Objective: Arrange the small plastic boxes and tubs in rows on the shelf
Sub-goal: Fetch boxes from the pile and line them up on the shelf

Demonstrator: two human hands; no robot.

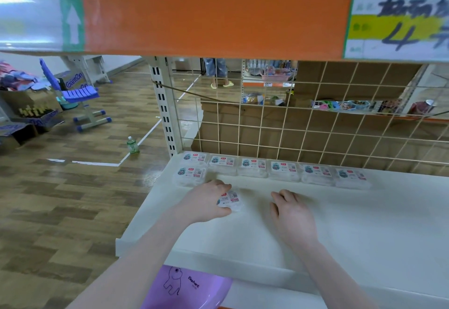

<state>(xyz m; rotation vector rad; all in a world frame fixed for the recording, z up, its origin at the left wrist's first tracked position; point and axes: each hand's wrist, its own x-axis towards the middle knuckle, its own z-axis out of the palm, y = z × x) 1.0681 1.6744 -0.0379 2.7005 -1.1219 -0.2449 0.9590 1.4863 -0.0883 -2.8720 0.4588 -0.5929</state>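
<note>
Purple plastic stool (194, 286) with a little elephant drawing sits right at the bottom edge, tucked under the white shelf (340, 235). Above it both forearms reach in over the shelf. Left hand (206, 203) has its fingers and thumb wrapped round 1 small clear plastic box (232, 201) with a printed label, resting on the shelf just in front of the back row. Right hand (290, 214) lies on the bare shelf nearby, fingers loosely curled and holding nothing, though the fingertips are kinda blurry. Along the wire grid back panel (315, 126) there's a row of 6 matching boxes (279, 170) side by side, plus 1 more box (190, 175) starting a 2nd row at the far left, just left of the held one. Green bottle (132, 145) stands on the wood floor off to the left.
</note>
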